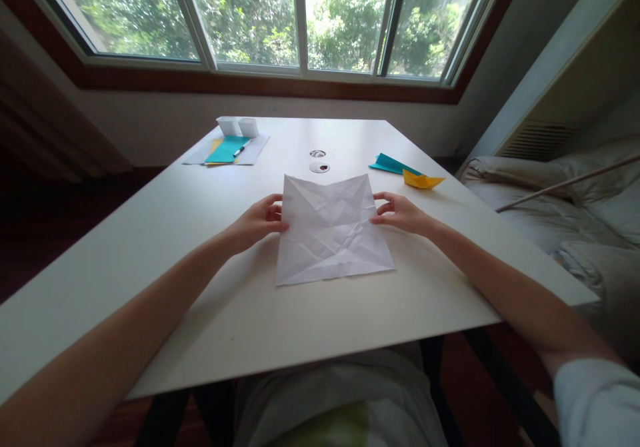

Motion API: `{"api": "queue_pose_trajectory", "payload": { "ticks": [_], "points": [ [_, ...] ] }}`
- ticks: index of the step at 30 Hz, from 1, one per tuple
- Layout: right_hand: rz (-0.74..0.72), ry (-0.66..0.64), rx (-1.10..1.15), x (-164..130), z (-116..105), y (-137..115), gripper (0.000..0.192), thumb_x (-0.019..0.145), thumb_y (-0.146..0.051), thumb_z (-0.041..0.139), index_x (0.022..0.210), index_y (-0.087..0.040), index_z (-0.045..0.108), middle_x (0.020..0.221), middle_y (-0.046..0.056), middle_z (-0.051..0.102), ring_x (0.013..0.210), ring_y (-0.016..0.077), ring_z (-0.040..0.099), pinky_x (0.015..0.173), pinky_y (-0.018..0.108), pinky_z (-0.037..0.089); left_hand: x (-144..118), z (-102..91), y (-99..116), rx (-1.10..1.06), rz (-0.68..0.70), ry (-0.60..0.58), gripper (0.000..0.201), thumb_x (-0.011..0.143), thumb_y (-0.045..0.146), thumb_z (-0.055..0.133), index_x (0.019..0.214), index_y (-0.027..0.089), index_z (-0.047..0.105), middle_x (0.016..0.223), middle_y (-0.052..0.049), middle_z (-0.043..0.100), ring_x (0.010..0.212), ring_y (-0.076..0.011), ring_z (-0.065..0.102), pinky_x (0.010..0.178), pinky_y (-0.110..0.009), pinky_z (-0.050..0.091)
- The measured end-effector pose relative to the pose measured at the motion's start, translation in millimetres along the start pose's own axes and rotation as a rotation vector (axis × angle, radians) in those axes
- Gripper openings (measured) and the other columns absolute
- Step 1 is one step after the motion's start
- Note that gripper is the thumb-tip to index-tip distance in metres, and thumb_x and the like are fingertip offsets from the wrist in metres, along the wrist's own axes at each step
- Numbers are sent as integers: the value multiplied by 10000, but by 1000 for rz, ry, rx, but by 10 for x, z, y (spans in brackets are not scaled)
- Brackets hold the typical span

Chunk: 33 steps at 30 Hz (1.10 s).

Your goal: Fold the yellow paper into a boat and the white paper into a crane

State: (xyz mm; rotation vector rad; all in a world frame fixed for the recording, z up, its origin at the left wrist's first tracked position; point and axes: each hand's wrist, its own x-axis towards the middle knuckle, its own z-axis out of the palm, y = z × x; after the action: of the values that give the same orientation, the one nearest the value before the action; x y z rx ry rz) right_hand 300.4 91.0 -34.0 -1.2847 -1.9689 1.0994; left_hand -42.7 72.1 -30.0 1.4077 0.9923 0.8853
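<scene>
A creased white sheet of paper (333, 234) is in front of me on the white table, its far part raised and its near edge low at the tabletop. My left hand (265, 217) pinches its left edge, thumb in front and fingers partly behind. On the opposite side my right hand (397, 212) grips the right edge in the same manner. Fold lines cross the sheet diagonally and sideways, and the far edge dips in the middle.
Beyond my right hand lie a yellow paper boat (423, 180) and a blue folded paper (393, 164). At the far left, blue sheets (227, 148), a pen (242, 147) and white folded paper boxes (237, 126) rest together. Two round table inserts (319, 167) sit mid-table. A bed stands right.
</scene>
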Motion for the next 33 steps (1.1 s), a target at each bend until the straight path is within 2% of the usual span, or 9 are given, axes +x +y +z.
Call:
{"api": "queue_pose_trajectory", "payload": {
  "ticks": [2, 6, 9, 15, 19, 24, 29, 33],
  "points": [
    [26, 13, 15, 3, -3, -7, 571, 645, -374, 739, 1136, -188, 516, 847, 46, 699, 813, 212, 664, 716, 324, 530, -9, 16, 9, 35, 3, -20, 607, 568, 177, 753, 1120, 181, 500, 847, -23, 664, 791, -185, 630, 710, -334, 503],
    [77, 57, 30, 8, -10, -15, 547, 626, -329, 758, 1104, -186, 536, 837, 49, 712, 785, 204, 671, 698, 308, 532, 3, 10, 6, 75, 12, 72, 588, 551, 174, 747, 1081, 167, 493, 779, -4, 657, 730, -170, 624, 653, -295, 492],
    [87, 45, 37, 9, -13, -15, 501, 638, -315, 745, 1083, -183, 556, 838, 52, 715, 775, 194, 672, 694, 297, 528, 19, -14, -5, 70, 17, 105, 576, 540, 180, 752, 1062, 165, 509, 787, -4, 657, 747, -175, 630, 666, -300, 495],
    [-42, 24, -51, 16, -22, 4, 263, 663, -324, 692, 870, -167, 655, 860, 38, 711, 833, 191, 656, 765, 305, 501, 30, -46, -17, 169, 76, 118, 394, 563, 237, 748, 929, 148, 629, 864, -47, 684, 813, -199, 632, 773, -358, 497],
    [-152, 33, -199, 9, -38, 5, 211, 690, -322, 649, 827, -163, 672, 866, 41, 708, 838, 199, 644, 781, 313, 483, 37, -69, -5, 333, 111, 136, 245, 582, 286, 710, 786, 153, 679, 815, -40, 699, 805, -209, 631, 794, -355, 490],
    [-222, 21, -402, -27, -30, -23, 170, 764, -235, 531, 845, -193, 675, 886, 26, 698, 863, 181, 622, 788, 301, 467, 20, -95, 16, 623, 143, 58, 168, 631, 275, 578, 707, 173, 688, 780, -37, 693, 799, -216, 622, 738, -313, 483],
    [-298, -44, -590, -39, -17, -43, 215, 805, -198, 492, 883, -220, 692, 911, 44, 689, 927, 206, 585, 838, 341, 447, -18, -103, 43, 794, 227, -106, 248, 665, 215, 462, 722, 211, 703, 846, -34, 699, 834, -203, 606, 727, -284, 469],
    [-386, -88, -723, -64, 1, -107, 246, 839, -174, 452, 924, -204, 681, 965, 60, 681, 962, 218, 561, 846, 352, 438, -61, -50, 103, 971, 296, -125, 294, 715, 190, 421, 767, 216, 709, 857, -46, 695, 886, -205, 588, 779, -291, 458]
  ]
}}
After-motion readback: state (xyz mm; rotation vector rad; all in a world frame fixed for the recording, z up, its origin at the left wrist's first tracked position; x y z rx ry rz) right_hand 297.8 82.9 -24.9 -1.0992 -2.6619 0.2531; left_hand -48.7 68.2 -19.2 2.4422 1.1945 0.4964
